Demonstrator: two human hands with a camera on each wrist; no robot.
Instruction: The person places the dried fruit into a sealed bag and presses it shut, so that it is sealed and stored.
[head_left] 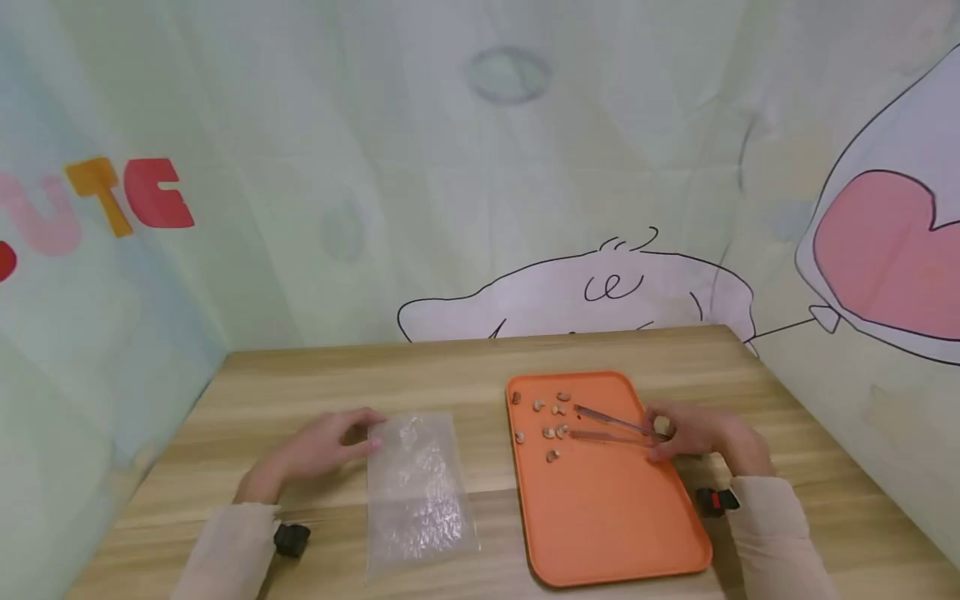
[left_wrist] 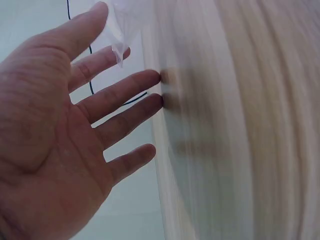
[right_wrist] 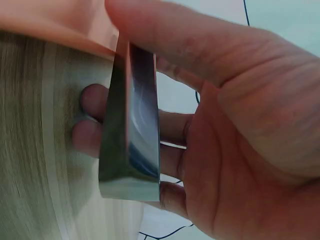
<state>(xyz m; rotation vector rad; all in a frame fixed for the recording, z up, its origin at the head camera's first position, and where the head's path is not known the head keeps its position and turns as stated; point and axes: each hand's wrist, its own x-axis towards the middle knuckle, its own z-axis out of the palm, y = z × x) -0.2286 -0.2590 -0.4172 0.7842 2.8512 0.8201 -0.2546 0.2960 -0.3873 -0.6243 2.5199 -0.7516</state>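
My right hand holds a pair of metal tongs over the orange tray. Thumb and fingers lie on either side of the tongs, whose bent end shows in the right wrist view. Apart from each other, the two tong tips reach toward small curved nut-like pieces, brown and pale. My left hand is at the upper left edge of a clear plastic bag lying flat. In the left wrist view its fingers are spread and fairly straight, with a bag corner near thumb and index finger.
Both tray and bag lie on a wood-grain table, the bag left of the tray. A printed curtain hangs behind the table and along its sides. Several of the pieces are scattered over the tray's upper left part.
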